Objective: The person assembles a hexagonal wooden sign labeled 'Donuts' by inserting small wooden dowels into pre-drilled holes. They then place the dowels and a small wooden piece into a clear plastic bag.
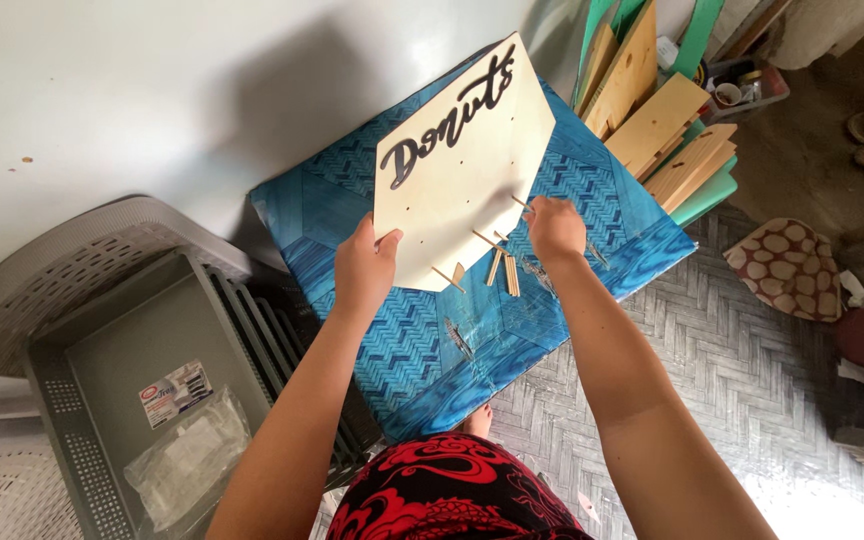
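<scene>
The left hand [365,268] closes its grip on the lower left edge of a pale wooden board [457,165], thumb on the face, fingers behind, holding it tilted up off the blue patterned counter [592,185]. The right hand [555,228] sits at the board's lower right edge with its fingers pinched narrow on one of the thin wooden dowels [518,201] that stick out of the board's face; exactly how the fingertips close on it cannot be told. The board is five-sided, with its point toward the person and its long axis running away from the body up to the right, dark lettering across the far end and rows of small holes below. More pegs stand out along the near edges, and a few loose short sticks [504,270] lie on the counter just under the point, between the two hands. Both hands are equally close. Open counter lies near the person; stacked wood pieces [657,120] crowd the far right corner, and a grey plastic chair [122,340] stands to the left.
</scene>
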